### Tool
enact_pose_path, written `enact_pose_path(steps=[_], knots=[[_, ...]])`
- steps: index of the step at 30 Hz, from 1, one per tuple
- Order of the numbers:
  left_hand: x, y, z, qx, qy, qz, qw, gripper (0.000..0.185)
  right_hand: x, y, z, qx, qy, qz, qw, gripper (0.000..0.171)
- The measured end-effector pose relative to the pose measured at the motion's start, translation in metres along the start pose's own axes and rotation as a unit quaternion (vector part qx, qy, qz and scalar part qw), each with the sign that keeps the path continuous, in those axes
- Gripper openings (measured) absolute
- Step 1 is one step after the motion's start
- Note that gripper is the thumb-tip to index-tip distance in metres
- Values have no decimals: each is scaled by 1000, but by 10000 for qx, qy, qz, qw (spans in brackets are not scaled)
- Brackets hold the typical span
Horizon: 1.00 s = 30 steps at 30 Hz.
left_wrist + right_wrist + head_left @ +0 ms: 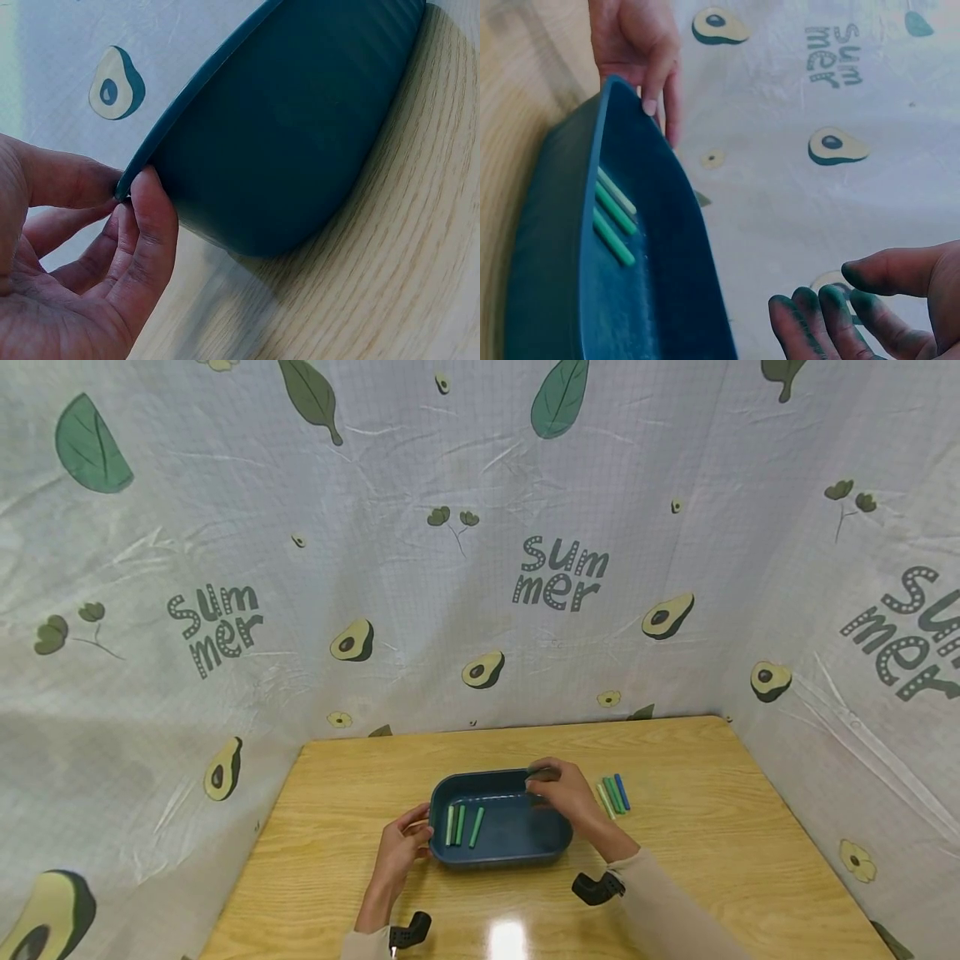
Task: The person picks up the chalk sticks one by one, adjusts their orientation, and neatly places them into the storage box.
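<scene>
My left hand [405, 845] has its grip pinched on the left end of the tray [517, 835], which sits midway between the left and right edges of the counter [360, 793], and here's my right hand [567, 791] over the far right side, grip released, nothing between thumb and fingers. Three sticks [459, 825] are in; I'd call it only partway done, with a loose row [614, 795] lying out toward the counter's far right corner.
</scene>
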<state>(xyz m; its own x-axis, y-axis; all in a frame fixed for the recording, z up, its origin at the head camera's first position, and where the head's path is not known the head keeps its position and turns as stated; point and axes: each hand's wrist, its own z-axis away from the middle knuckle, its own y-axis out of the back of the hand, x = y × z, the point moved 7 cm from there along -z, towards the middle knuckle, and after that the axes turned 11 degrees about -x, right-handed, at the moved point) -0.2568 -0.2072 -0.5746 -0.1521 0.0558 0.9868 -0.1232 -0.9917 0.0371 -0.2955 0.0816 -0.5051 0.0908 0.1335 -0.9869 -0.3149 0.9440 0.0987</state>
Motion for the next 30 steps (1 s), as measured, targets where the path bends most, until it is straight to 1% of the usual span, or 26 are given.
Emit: enact_pose_path(steps=[7, 15, 21, 26, 30], knots=[[2, -1, 4, 4, 20, -26, 10000, 46, -8, 15, 11, 183, 127, 153, 9996, 34], [5, -2, 5, 37, -6, 27, 10000, 46, -20, 36, 21, 525, 346, 716, 9954, 33], [4, -2, 4, 67, -10, -2, 10000, 45, -26, 50, 31, 638, 465, 826, 9935, 34], [3, -1, 5, 71, -25, -17, 10000, 45, -28, 63, 39, 795, 609, 1074, 9892, 34], [3, -1, 5, 68, -27, -10, 10000, 46, -26, 75, 46, 1094, 664, 1340, 9827, 33]])
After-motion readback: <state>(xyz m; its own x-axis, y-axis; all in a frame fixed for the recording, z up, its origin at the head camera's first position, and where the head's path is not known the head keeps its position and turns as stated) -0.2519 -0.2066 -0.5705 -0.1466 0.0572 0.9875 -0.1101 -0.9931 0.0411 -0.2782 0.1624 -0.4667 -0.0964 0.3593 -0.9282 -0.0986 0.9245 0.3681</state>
